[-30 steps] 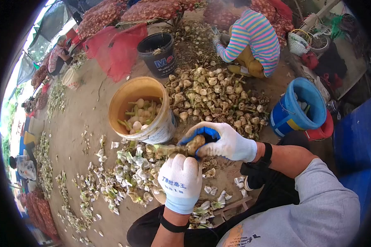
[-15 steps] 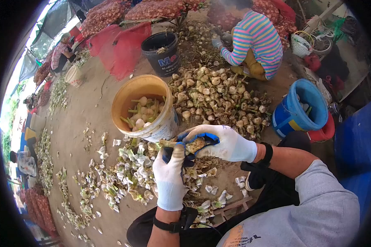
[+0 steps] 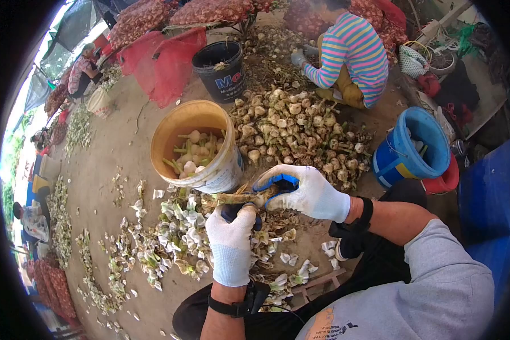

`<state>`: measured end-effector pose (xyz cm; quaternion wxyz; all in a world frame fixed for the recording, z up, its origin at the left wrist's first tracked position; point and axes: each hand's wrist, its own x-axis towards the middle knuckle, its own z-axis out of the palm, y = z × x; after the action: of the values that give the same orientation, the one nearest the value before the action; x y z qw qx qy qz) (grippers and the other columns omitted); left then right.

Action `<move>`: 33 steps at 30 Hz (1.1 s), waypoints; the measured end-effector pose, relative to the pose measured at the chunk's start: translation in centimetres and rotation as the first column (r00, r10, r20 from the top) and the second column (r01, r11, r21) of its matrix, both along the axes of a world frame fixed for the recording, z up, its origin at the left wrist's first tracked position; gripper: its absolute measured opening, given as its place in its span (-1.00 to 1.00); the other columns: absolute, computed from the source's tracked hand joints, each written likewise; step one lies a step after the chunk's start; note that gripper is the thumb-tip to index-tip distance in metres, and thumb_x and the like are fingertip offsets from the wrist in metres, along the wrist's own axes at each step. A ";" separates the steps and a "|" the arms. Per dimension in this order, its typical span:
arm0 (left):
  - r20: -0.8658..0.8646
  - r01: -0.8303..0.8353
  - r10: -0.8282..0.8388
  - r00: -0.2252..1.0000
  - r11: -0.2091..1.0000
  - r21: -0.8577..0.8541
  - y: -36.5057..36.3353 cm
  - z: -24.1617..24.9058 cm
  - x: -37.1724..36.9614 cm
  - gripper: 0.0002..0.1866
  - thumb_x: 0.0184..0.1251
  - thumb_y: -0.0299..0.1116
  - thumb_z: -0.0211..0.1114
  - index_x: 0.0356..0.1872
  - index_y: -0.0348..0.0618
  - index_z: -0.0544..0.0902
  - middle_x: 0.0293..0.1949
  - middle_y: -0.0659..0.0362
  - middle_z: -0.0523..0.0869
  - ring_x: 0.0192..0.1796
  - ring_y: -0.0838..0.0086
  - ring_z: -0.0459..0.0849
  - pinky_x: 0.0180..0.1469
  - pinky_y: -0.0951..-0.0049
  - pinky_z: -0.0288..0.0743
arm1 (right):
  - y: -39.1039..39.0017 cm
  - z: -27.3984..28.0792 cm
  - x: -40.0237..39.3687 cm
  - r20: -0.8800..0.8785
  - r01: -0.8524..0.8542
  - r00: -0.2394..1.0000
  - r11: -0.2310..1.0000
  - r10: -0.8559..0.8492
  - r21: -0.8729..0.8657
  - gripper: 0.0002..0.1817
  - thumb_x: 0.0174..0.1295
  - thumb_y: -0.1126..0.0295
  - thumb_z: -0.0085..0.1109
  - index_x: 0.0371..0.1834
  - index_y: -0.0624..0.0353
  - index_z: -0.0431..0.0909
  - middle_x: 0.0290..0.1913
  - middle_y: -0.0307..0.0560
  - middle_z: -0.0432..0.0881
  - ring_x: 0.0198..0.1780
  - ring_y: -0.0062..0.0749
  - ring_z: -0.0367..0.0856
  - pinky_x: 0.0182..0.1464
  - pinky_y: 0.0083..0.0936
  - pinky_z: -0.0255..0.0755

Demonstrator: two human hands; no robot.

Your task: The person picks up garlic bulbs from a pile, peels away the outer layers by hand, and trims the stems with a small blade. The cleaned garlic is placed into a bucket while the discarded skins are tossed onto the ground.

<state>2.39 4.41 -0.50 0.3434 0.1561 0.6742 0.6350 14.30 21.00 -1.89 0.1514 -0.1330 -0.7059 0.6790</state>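
Both hands wear white gloves with blue palms and meet around one garlic bulb with a stem [image 3: 232, 199]. My left hand [image 3: 233, 229] is closed on it from below, thumb and fingers pressed together. From the right, my right hand [image 3: 306, 192] curls its fingers and thumb round the bulb end, which is partly hidden. The stem points left, past my left hand. Just beyond stands a yellowish bucket [image 3: 167, 127] with pale, peeled garlic [image 3: 195, 152] inside. A heap of unpeeled garlic [image 3: 294, 127] lies beyond my right hand, and husks [image 3: 178, 232] cover the ground at the left.
A blue bucket [image 3: 399, 144] stands at the right beside a red basin [image 3: 449, 178]. A black bucket [image 3: 224, 79] is behind the yellowish one. Another person in a striped top [image 3: 357, 56] crouches beyond the heap. Red mesh [image 3: 167, 68] and filled sacks [image 3: 212, 12] lie farther back.
The bulb has shifted slightly left and its stem extends farther left between my hands. My left hand has turned a little and lowered. The view has moved slightly.
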 end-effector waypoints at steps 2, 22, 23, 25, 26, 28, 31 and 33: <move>0.073 -0.078 0.069 0.995 0.987 0.140 0.2 0.4 0.5 -0.81 0.34 -0.49 0.36 -0.09 -0.37 0.73 -0.27 0.20 0.77 -0.35 0.58 0.66 -0.29 0.54 0.55 | 0.2 0.6 -0.1 -0.014 -0.055 0.998 0.992 0.054 -0.111 -0.54 0.27 0.45 0.56 0.21 0.30 0.65 0.07 -0.15 0.79 0.09 -0.56 0.69 0.25 -0.50 0.57; 0.121 -0.170 0.157 0.980 0.980 0.107 -0.8 0.5 0.1 -0.82 0.31 -0.56 0.28 -0.09 -0.31 0.67 -0.31 0.25 0.69 -0.37 0.58 0.62 -0.30 0.54 0.53 | -0.2 0.0 -0.9 -0.022 -0.109 0.994 0.978 0.107 -0.179 -0.55 0.32 0.41 0.54 0.23 0.29 0.63 0.03 -0.15 0.79 0.04 -0.54 0.72 0.17 -0.46 0.62; 0.143 -0.164 0.142 0.980 0.974 0.156 -0.8 0.6 0.1 -0.83 0.31 -0.56 0.27 -0.10 -0.31 0.67 -0.31 0.24 0.70 -0.37 0.57 0.63 -0.30 0.54 0.54 | -0.1 -0.2 -0.9 -0.036 -0.144 0.990 0.960 0.139 -0.239 -0.56 0.36 0.37 0.51 0.24 0.30 0.63 0.02 -0.15 0.79 0.01 -0.51 0.73 0.11 -0.45 0.65; 0.125 -0.147 0.130 0.984 0.978 0.146 -1.1 0.2 -0.1 -0.81 0.31 -0.57 0.27 -0.07 -0.33 0.67 -0.28 0.23 0.71 -0.34 0.57 0.64 -0.27 0.54 0.55 | -0.6 0.3 -0.7 -0.014 -0.136 0.990 0.914 0.142 -0.382 -0.58 0.42 0.31 0.46 0.24 0.27 0.63 -0.02 -0.18 0.78 -0.08 -0.54 0.73 -0.02 -0.48 0.66; 0.106 -0.133 0.120 0.987 0.982 0.135 -1.3 0.1 -0.2 -0.79 0.32 -0.57 0.26 -0.05 -0.34 0.67 -0.25 0.22 0.73 -0.32 0.58 0.66 -0.25 0.55 0.56 | -0.8 0.4 -0.7 0.005 -0.126 0.989 0.847 0.150 -0.517 -0.60 0.49 0.25 0.40 0.25 0.24 0.64 -0.06 -0.21 0.78 -0.16 -0.56 0.72 -0.16 -0.52 0.66; -0.050 -0.097 0.103 0.993 0.989 0.113 -1.2 0.3 -0.2 -0.78 0.33 -0.54 0.29 -0.04 -0.35 0.69 -0.25 0.25 0.73 -0.30 0.62 0.63 -0.23 0.56 0.54 | -0.8 -1.2 -0.6 0.026 -0.094 0.990 0.787 0.138 -0.609 -0.60 0.50 0.21 0.37 0.24 0.25 0.65 -0.01 -0.18 0.78 -0.08 -0.57 0.72 -0.10 -0.54 0.66; -0.111 -0.119 0.131 0.985 0.987 0.112 -0.8 0.0 0.4 -0.74 0.36 -0.51 0.30 0.02 -0.38 0.70 -0.20 0.25 0.73 -0.23 0.66 0.62 -0.15 0.57 0.53 | -0.5 -0.5 -0.5 0.103 -0.036 0.985 0.744 0.139 -0.667 -0.57 0.54 0.13 0.31 0.24 0.25 0.65 0.04 -0.16 0.77 -0.02 -0.58 0.71 -0.08 -0.57 0.65; -0.002 -0.143 0.144 0.990 0.982 0.126 -0.9 -1.1 0.4 -0.67 0.40 -0.51 0.31 0.14 -0.42 0.65 -0.01 0.15 0.73 -0.02 0.57 0.64 0.08 0.50 0.54 | -0.3 -0.2 -0.3 0.159 -0.012 0.976 0.768 0.148 -0.640 -0.55 0.56 0.10 0.27 0.26 0.24 0.64 0.04 -0.17 0.77 -0.04 -0.59 0.71 -0.13 -0.59 0.65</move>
<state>2.78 3.50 -1.62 0.2825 0.1316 0.6443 0.6984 13.96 20.72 -2.10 -0.0037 -0.2136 -0.4515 0.8663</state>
